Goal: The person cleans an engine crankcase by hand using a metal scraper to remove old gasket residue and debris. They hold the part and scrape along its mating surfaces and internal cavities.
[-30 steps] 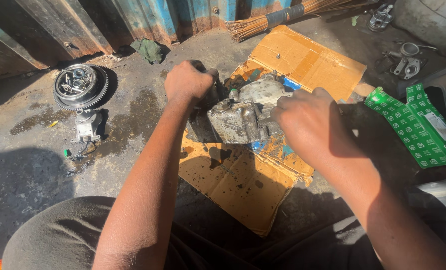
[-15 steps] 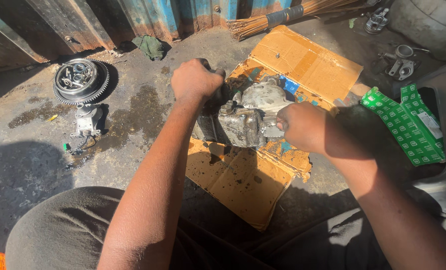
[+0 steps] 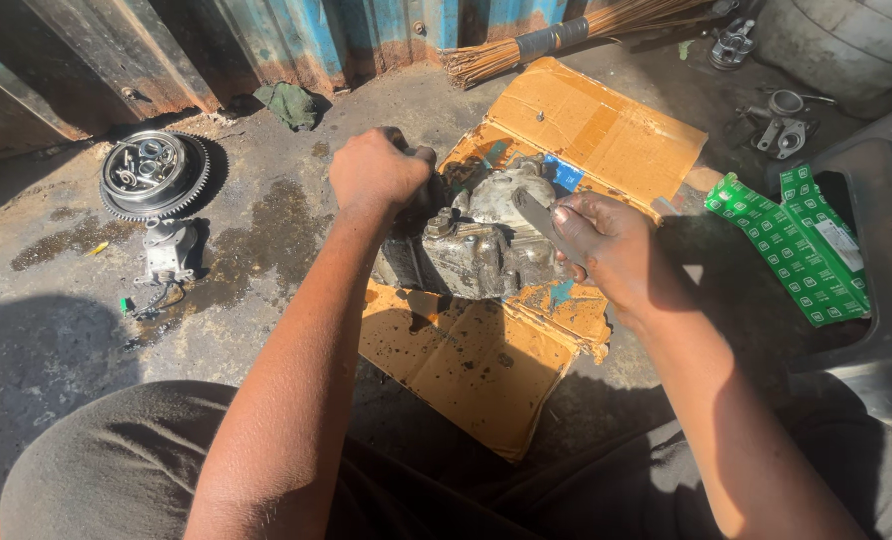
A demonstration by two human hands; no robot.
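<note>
1. The right hand (image 3: 611, 250) closes its fingers on a flat metal tool (image 3: 538, 222).
2. The engine casing (image 3: 476, 240) sits on oil-stained cardboard (image 3: 486, 370).
3. The left hand (image 3: 376, 172) is fisted, gripping the casing's far edge.
4. A toothed gear (image 3: 154, 172) lies on the floor, well apart.

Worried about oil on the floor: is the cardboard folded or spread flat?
Spread flat: the cardboard lies opened under the engine part.

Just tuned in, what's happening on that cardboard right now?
A person sits on the ground over a greasy metal engine part that rests on an oil-stained cardboard sheet. The left hand grips its far left side, while the right hand holds a flat metal tool against its right side. A toothed gear wheel and a green box lie off to the sides.
</note>
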